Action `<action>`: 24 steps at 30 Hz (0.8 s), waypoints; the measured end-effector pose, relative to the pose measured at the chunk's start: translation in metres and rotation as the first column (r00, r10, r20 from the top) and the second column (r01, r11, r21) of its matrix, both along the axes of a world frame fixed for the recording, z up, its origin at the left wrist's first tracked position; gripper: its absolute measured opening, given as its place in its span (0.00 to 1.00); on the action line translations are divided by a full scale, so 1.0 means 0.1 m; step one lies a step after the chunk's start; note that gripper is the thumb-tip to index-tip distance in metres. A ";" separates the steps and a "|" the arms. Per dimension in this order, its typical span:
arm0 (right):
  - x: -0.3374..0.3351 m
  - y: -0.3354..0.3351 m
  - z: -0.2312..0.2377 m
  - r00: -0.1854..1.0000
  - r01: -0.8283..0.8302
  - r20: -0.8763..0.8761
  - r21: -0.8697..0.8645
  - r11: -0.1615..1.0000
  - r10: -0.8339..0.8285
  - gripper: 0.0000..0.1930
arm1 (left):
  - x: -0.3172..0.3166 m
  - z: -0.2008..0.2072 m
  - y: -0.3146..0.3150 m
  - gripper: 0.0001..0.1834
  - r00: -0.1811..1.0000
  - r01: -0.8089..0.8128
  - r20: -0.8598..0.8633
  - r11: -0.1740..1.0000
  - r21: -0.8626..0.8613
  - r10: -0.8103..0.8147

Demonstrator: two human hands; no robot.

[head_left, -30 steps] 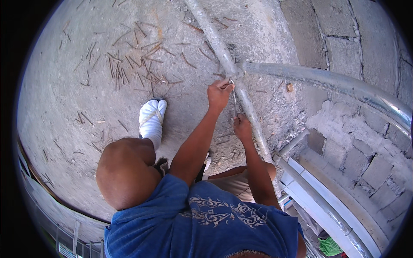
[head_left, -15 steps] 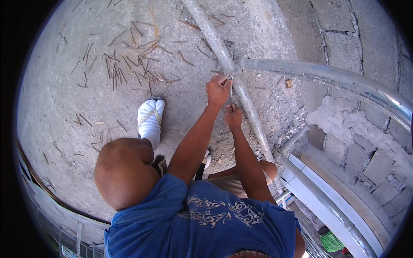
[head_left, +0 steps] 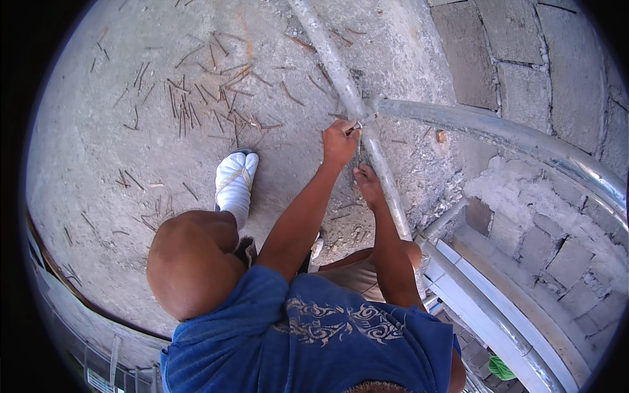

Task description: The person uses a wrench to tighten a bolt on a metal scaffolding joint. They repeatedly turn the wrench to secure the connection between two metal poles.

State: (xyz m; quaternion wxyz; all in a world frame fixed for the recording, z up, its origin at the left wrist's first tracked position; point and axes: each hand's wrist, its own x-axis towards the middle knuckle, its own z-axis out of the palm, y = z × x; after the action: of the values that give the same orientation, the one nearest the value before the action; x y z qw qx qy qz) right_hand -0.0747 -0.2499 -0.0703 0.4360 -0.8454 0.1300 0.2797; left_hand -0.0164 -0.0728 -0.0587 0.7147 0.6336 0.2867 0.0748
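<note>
At the near edge of the view, a blue shirt (head_left: 308, 340) with a pale pattern across the back was seen from above, worn by the person bent over the work. A bare knee (head_left: 193, 262) was raised at the near left, and past it a foot in a white shoe (head_left: 234, 180) was planted on the concrete floor (head_left: 98, 144).

From the shirt, two bare forearms were stretched away toward a grey metal pipe (head_left: 386, 190) that ran diagonally from the near right to the far middle. The right hand (head_left: 368, 185) was laid against the left side of this pipe; its fingers were curled toward the pipe, though whether anything was clenched in them could not be told. Just beyond it, the left hand (head_left: 339, 141) was closed in a fist on a small thin metal tool (head_left: 358, 134), pressed at the joint (head_left: 367, 114) where a second, curved pipe (head_left: 498, 134) branched off to the right.

To the right, a rough block wall (head_left: 544, 242) with mortar lumps was seen, and a pale metal frame (head_left: 478, 308) was laid along its foot at the near right.

Farther off on the left, rusty nails (head_left: 196, 108) were scattered in a loose heap over the floor, well apart from both hands.
</note>
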 end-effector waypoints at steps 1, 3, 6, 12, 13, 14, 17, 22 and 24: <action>0.02 0.05 -0.01 0.991 -0.101 0.080 -0.032 0.994 0.104 0.20 | 0.00 0.01 0.00 0.16 1.000 0.001 -0.010 1.000 0.013 -0.001; 0.04 0.16 -0.07 0.975 -0.164 0.140 -0.078 0.983 0.174 0.19 | 0.00 0.03 0.00 0.15 0.998 0.011 -0.055 1.000 0.017 -0.011; 0.10 0.23 -0.21 0.995 -0.075 0.065 -0.069 0.995 0.079 0.18 | 0.00 0.02 -0.01 0.16 1.000 0.004 -0.021 0.995 0.102 -0.002; 0.07 0.11 -0.04 1.000 -0.019 -0.022 -0.104 0.994 0.017 0.16 | 0.02 -0.03 -0.01 0.19 0.995 0.064 -0.075 0.997 0.033 -0.062; 0.05 0.09 0.14 0.998 -0.063 -0.005 -0.162 0.985 0.063 0.15 | 0.02 -0.04 -0.02 0.19 0.997 0.053 -0.062 0.999 -0.004 -0.053; 0.04 0.09 0.35 0.996 -0.086 -0.015 -0.262 0.961 0.085 0.14 | 0.01 -0.05 -0.02 0.20 0.996 0.053 -0.064 0.997 -0.053 -0.056; 0.04 0.17 1.17 0.954 -0.150 0.201 -0.321 0.935 0.222 0.09 | -0.02 -0.11 -0.01 0.21 0.992 0.036 -0.108 0.968 -0.250 -0.065; 0.55 0.76 1.88 0.808 -0.238 0.384 -0.481 0.844 0.447 0.08 | -0.09 -0.29 0.16 0.22 0.941 -0.226 -0.324 0.896 -0.383 0.099; 0.76 0.97 1.98 0.708 -0.287 0.412 -0.574 0.767 0.574 0.07 | -0.17 -0.39 0.31 0.22 0.936 -0.197 -0.350 0.888 -0.416 0.044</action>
State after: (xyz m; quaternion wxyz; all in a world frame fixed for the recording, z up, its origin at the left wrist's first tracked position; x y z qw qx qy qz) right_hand 0.0014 -0.1525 0.1276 0.1558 -0.9737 -0.1498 0.0726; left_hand -0.0339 -0.0416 -0.0972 0.7758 0.4376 0.4513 -0.0550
